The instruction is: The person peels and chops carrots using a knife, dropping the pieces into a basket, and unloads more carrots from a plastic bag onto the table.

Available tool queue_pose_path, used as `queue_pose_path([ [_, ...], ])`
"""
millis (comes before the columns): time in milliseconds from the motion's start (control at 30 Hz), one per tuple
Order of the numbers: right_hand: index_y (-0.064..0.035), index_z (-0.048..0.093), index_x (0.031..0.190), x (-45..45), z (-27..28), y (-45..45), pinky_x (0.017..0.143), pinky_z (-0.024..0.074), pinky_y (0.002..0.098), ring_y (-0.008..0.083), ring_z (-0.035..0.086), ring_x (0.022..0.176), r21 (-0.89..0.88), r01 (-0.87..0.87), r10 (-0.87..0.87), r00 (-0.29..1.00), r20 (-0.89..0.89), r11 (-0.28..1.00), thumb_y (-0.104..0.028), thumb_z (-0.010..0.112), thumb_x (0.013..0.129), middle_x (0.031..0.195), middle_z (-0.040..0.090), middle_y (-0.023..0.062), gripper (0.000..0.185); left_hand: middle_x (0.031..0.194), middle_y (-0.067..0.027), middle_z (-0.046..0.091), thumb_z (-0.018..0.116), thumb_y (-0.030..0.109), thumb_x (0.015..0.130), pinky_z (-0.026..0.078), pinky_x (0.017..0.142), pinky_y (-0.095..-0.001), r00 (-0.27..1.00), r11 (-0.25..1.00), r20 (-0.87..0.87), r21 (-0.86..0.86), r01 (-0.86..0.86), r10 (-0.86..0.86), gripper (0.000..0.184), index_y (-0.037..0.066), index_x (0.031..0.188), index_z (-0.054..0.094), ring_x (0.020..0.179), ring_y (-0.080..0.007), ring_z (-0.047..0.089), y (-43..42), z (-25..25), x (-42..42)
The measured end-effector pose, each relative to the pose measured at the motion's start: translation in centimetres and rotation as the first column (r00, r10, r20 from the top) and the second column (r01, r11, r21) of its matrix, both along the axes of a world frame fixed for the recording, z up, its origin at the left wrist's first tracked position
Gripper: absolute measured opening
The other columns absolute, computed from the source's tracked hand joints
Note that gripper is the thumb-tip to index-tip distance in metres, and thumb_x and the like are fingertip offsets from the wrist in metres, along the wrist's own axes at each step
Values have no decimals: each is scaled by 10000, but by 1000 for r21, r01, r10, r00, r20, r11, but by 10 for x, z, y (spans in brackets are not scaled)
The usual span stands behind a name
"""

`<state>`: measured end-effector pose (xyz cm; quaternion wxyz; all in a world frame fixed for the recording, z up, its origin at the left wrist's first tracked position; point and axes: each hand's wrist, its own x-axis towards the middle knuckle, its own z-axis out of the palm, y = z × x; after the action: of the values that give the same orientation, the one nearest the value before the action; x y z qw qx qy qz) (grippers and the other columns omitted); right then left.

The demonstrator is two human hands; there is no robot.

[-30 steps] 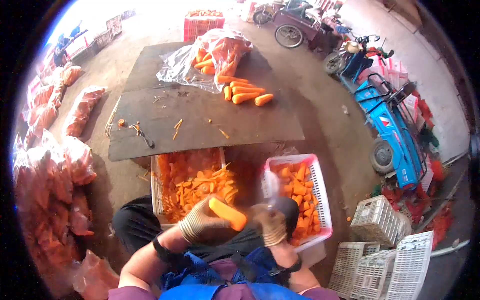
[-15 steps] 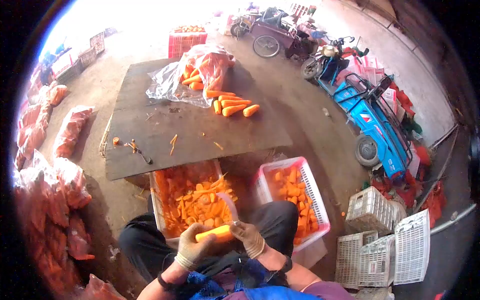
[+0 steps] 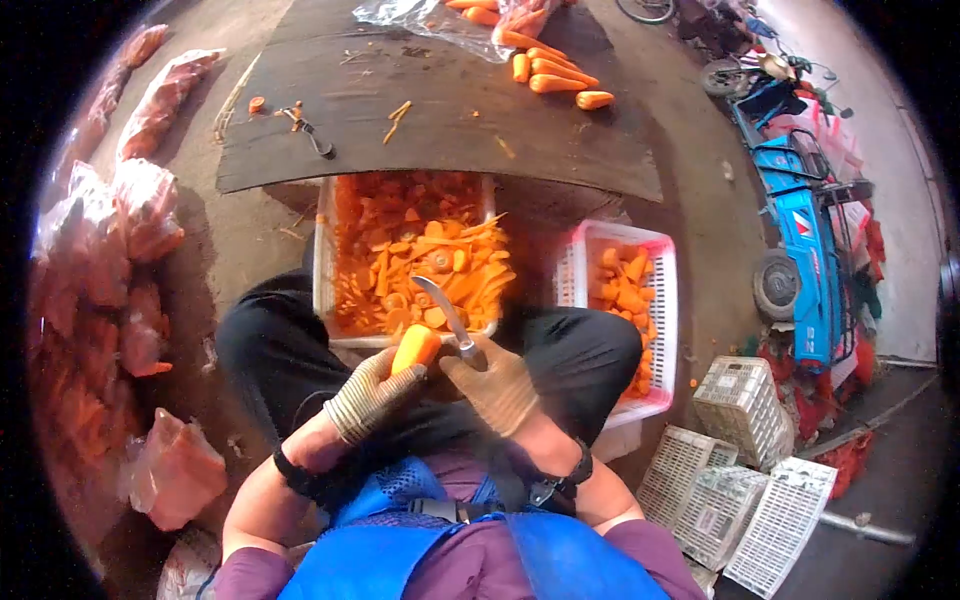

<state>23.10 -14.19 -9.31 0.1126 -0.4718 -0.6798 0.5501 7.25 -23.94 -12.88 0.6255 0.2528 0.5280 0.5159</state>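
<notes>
My gloved left hand [image 3: 372, 393] is closed round a carrot piece [image 3: 416, 348], its pale orange end pointing up. Close on its right, my gloved right hand [image 3: 493, 382] grips a knife [image 3: 446, 309] by the handle, the curved blade pointing up and left. Beyond both hands stands a crate [image 3: 325, 262] full of carrot peelings, slices and ends. Right of my knee, a white and pink crate [image 3: 663, 330] holds cut carrot pieces. Whole carrots [image 3: 560, 75] lie on the dark board beside an open plastic bag [image 3: 440, 22].
The dark board [image 3: 330, 60] spans the area beyond the crates, with scraps and a peeler-like tool [image 3: 318, 140] on it. Filled bags [image 3: 140, 210] lie at the left. Stacked white crates [image 3: 740, 405] and a blue cart [image 3: 808, 260] are at the right.
The view has tilted down. The knife, blurred at first beside the right crate, came in to the carrot and now stands just right of it. The carrot piece now points more upward.
</notes>
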Motion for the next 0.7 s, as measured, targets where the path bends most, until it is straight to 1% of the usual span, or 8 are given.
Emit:
queue_pose_path([
  [33, -71, 628, 993, 3, -6, -1, 597, 474, 344, 226, 599, 620, 36, -4, 4, 1000, 14, 999, -375, 674, 801, 693, 618, 104, 362, 1027, -62, 623, 699, 186, 821, 493, 784, -273, 996, 999, 82, -19, -31, 32, 441, -21, 1172, 533, 921, -147, 586, -1, 2, -2],
  [100, -84, 626, 976, 2, 0, 2, 615, 495, 391, 296, 645, 691, 167, -70, 45, 988, 150, 983, -364, 667, 797, 736, 643, 135, 334, 1025, -69, 627, 723, 172, 798, 493, 799, -272, 990, 998, -138, -51, -22, 15, 466, -28, 1173, 532, 919, -150, 592, 0, 5, -7],
  [133, -90, 626, 960, 1, -1, 2, 618, 498, 397, 306, 646, 703, 188, -84, 54, 986, 157, 979, -371, 662, 797, 736, 644, 137, 327, 1024, -72, 628, 735, 166, 787, 493, 806, -271, 971, 998, -241, -67, -15, -1, 479, -31, 1173, 531, 919, -151, 595, 3, 10, -7],
  [167, -95, 627, 944, 0, -3, 1, 621, 502, 404, 317, 646, 715, 209, -96, 61, 984, 167, 973, -378, 658, 797, 735, 645, 138, 320, 1025, -53, 632, 707, 90, 788, 489, 818, -267, 979, 994, -202, -107, -32, 10, 399, -22, 1141, 559, 915, -124, 588, 4, 18, -7],
  [267, -114, 629, 916, -1, -11, 0, 629, 511, 424, 339, 641, 724, 267, -134, 77, 974, 213, 954, -395, 646, 796, 732, 648, 141, 305, 1035, -84, 632, 744, 137, 768, 493, 819, -273, 978, 990, -205, -138, -6, -23, 466, -33, 1154, 546, 922, -147, 600, 7, 11, -8],
  [433, -134, 630, 900, 0, -26, 0, 642, 516, 459, 359, 635, 716, 407, -147, 82, 982, 172, 901, -361, 648, 779, 747, 649, 155, 258, 978, -66, 647, 705, 150, 806, 491, 786, -255, 975, 986, -207, -161, 44, -77, 370, -35, 1101, 582, 883, -126, 598, 12, 13, -5],
  [633, -138, 635, 928, -4, -28, 2, 645, 512, 463, 361, 632, 716, 357, -224, 126, 952, 278, 907, -334, 628, 793, 751, 646, 166, 238, 934, -35, 639, 692, 144, 812, 490, 726, -233, 980, 978, -169, -196, 70, -104, 334, -29, 1081, 596, 815, -101, 587, 16, 15, -8],
  [700, -141, 623, 947, -4, -31, 4, 641, 503, 467, 362, 630, 713, 332, -244, 152, 948, 279, 911, -320, 611, 807, 753, 641, 175, 227, 934, -33, 637, 684, 149, 818, 487, 713, -226, 988, 964, -85, -245, 107, -131, 333, -24, 1088, 592, 808, -101, 587, 19, 24, -12],
])
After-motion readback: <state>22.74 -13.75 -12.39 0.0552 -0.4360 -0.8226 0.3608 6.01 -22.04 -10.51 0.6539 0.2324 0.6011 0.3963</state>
